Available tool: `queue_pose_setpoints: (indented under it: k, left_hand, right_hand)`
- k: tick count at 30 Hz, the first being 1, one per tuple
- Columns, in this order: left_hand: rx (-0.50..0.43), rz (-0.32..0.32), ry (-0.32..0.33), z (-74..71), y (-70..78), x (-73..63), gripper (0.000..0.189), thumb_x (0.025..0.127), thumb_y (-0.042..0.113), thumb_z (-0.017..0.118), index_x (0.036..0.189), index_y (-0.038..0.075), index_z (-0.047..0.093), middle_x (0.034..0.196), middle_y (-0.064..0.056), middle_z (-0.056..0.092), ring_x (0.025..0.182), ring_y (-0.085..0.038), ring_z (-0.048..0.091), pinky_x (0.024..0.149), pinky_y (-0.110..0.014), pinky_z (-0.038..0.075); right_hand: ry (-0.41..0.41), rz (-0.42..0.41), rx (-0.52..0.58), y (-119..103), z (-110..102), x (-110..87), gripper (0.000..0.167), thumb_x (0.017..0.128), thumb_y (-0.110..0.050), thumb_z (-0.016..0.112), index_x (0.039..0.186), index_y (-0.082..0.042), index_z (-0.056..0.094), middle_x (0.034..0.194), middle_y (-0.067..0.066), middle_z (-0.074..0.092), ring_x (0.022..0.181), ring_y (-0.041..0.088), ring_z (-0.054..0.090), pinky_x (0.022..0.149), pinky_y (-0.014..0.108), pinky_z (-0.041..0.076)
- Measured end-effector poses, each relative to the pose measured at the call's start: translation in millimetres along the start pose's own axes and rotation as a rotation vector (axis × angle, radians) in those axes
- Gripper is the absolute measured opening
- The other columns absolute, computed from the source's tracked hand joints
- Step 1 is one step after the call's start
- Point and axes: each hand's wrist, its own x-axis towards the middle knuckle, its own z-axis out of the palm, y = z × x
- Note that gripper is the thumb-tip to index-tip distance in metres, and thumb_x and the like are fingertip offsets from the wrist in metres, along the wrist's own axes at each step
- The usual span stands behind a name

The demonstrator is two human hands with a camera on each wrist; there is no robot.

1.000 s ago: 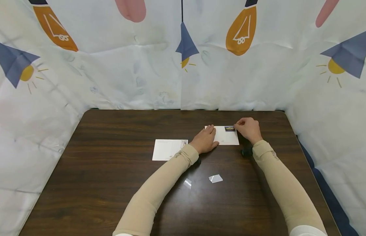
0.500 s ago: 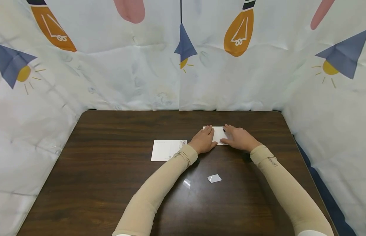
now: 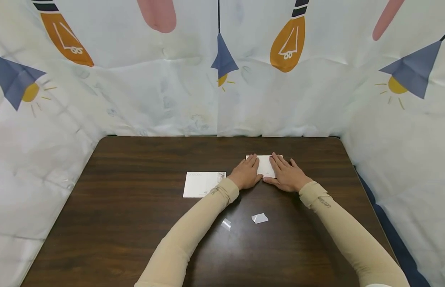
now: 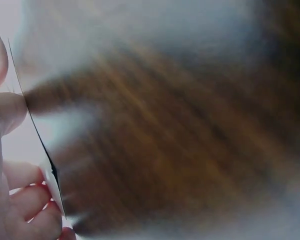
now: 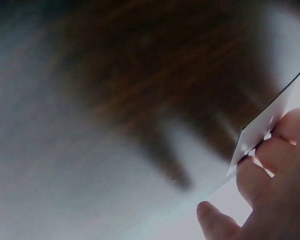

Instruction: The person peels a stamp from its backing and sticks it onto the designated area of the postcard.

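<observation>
A white postcard (image 3: 266, 167) lies toward the back of the table, right of the middle. My left hand (image 3: 245, 173) rests on its left side, fingers straight and pointing away from me. On the right side my right hand (image 3: 287, 175) presses down with straight, slightly spread fingers. These fingers hide the card's upper right corner and its dark stamp. In the left wrist view the card's edge (image 4: 37, 135) runs beside the fingers (image 4: 27, 200). The right wrist view has the card (image 5: 262, 125) under the fingers (image 5: 275, 155), its near corner slightly raised.
A second white postcard (image 3: 202, 184) with a small printed picture lies left of my left hand. Nearer to me are a whitish strip (image 3: 259, 218) and a small clear, shiny piece (image 3: 226, 224) on the dark wooden table (image 3: 111, 223). A patterned curtain (image 3: 165, 91) surrounds the table's back and sides.
My right hand pinched at the stamped corner a second ago. It has since moved left, straightened its fingers and flattened onto the card, covering the stamp. My left hand has stayed put.
</observation>
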Motion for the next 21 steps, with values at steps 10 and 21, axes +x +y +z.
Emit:
queue_pose_setpoints:
  k: [10,21]
  left_hand:
    - [-0.035,-0.002,-0.009,1.2,-1.6,3.8,0.070,0.111,0.045,0.041,0.164,0.003,0.023,0.174,-0.013,0.020,0.163,-0.024,0.019,0.133,-0.040,0.021]
    - [-0.023,0.001,0.005,2.0,-3.4,14.1,0.069,0.109,0.043,0.047,0.162,0.002,0.029,0.172,-0.015,0.026,0.162,-0.026,0.024,0.133,-0.041,0.022]
  right_hand:
    - [-0.001,0.023,-0.010,16,-1,-5.7,0.095,0.104,-0.066,0.042,0.163,0.003,0.015,0.173,0.024,0.013,0.161,0.041,0.021,0.129,0.065,0.015]
    - [-0.001,0.047,0.014,27,-3,-6.7,0.094,0.105,-0.063,0.043,0.161,0.007,0.019,0.172,0.026,0.016,0.160,0.043,0.021,0.129,0.063,0.018]
